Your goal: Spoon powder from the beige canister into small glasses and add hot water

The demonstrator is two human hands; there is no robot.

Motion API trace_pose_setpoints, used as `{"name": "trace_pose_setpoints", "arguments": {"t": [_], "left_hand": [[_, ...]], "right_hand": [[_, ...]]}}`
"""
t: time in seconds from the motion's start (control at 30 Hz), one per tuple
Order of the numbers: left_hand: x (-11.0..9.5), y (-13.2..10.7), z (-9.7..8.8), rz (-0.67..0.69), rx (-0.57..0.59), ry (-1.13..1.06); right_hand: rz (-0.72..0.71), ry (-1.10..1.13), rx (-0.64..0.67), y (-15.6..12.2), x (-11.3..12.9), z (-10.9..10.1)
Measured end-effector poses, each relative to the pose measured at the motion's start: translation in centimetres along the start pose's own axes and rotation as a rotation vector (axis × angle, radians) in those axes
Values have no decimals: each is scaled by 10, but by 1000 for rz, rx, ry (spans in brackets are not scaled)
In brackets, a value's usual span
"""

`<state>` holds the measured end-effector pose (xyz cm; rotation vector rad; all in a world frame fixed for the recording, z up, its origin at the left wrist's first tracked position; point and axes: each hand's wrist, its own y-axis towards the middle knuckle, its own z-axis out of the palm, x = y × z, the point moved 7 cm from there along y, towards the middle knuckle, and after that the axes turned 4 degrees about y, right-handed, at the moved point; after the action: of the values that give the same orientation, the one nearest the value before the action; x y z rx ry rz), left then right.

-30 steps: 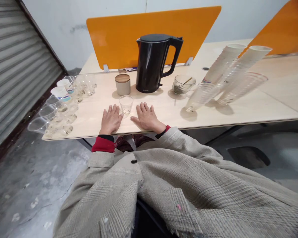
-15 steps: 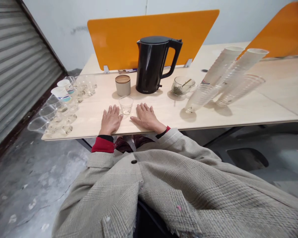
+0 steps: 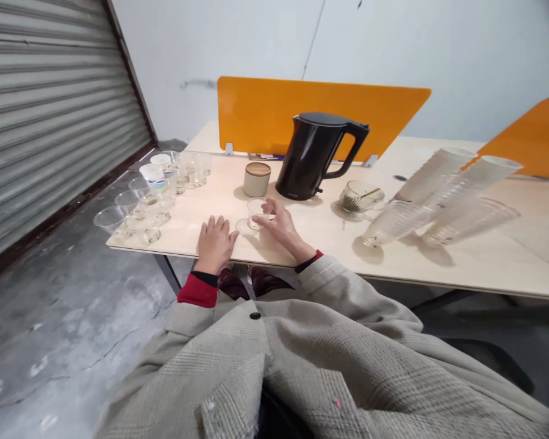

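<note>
Two hands lie near the tabletop (image 3: pixel 333 251) edge. Our right grip (image 3: pixel 281 227), half open, touches a small clear cup (image 3: pixel 257 213), its hold unclear; our left grip (image 3: pixel 215 245) lies open, empty.

I'm in a beige-grey checked wool coat (image 3: pixel 329 360) with a dark round button (image 3: pixel 255 316) (a pink fleck near its lower edge), red cuffs (image 3: pixel 197 291) banded black, and something maroon below, perhaps shoes (image 3: pixel 232 284).

A black electric kettle (image 3: pixel 304 160) stands before an orange desk divider (image 3: pixel 256 110).
</note>
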<state>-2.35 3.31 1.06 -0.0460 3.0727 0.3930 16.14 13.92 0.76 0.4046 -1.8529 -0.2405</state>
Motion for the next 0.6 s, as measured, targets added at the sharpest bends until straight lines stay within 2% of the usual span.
{"name": "trace_pose_setpoints", "arguments": {"t": [0.13, 0.23, 0.43, 0.6], "left_hand": [[-3, -3, 0, 8, -58, -53], [-5, -4, 1, 4, -86, -88], [-5, -5, -1, 16, -117, -116], [-4, -6, 0, 34, -145, -179]], "right_hand": [[-111, 25, 2, 10, 22, 2], [-148, 77, 28, 33, 40, 19], [-74, 115, 80, 88, 54, 93], [8, -6, 152, 109, 53, 151]]}}
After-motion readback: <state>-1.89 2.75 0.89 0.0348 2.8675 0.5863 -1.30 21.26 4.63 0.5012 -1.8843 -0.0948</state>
